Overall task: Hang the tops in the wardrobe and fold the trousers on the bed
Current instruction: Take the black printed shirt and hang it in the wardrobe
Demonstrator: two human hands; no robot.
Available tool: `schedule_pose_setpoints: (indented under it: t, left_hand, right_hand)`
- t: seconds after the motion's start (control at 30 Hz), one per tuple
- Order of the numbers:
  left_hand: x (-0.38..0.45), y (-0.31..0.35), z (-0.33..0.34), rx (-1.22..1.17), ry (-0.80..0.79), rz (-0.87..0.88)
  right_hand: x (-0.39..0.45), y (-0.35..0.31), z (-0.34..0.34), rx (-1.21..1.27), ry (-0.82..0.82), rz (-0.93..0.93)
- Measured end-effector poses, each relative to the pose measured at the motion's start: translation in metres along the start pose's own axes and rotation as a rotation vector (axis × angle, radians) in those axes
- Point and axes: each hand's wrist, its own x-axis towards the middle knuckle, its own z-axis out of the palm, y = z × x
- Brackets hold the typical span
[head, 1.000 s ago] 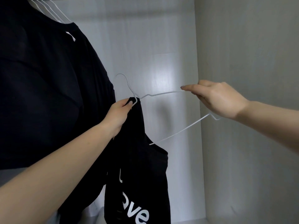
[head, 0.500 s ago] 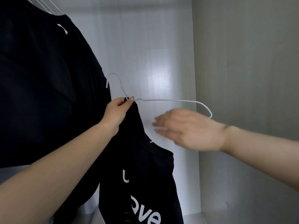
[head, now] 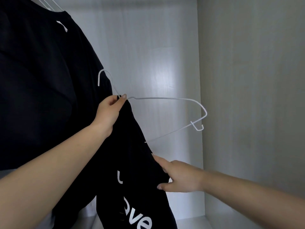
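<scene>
Fingers of our left hand [head: 109, 111] pinch the white hanger [head: 166, 98] neck and black top [head: 132, 162] inside the wardrobe [head: 247, 80]; our right hand [head: 179, 177] pinches the top's edge.

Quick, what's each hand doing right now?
Left hand: pinching the white hanger at its neck, with the black top.
Right hand: gripping the black top's edge, thumb underneath.

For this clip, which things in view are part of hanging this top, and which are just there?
In the job:
- white wire hanger, pinched at its neck by the left hand
- black printed top, half on the hanger, its edge gripped by the right hand

Just there:
- black top already hung
- wardrobe side wall
</scene>
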Motion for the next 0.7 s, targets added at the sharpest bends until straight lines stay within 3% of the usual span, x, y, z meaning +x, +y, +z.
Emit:
schedule_pose_setpoints:
  t: [0.27, 0.43, 0.7]
  left_hand:
    - [-0.001, -0.031, -0.028, 0.279, 0.028, 0.088]
    - [-0.008, -0.047, -0.021, 0.462, -0.057, 0.168]
    - [-0.029, -0.036, 0.030, 0.361, -0.106, 0.210]
  right_hand:
    - [-0.027, 0.037, -0.048, -0.162, -0.141, 0.191]
    - [-0.035, 0.036, -0.079, -0.379, -0.124, 0.111]
    - [-0.028, 0.014, -0.101, -0.645, -0.086, 0.027]
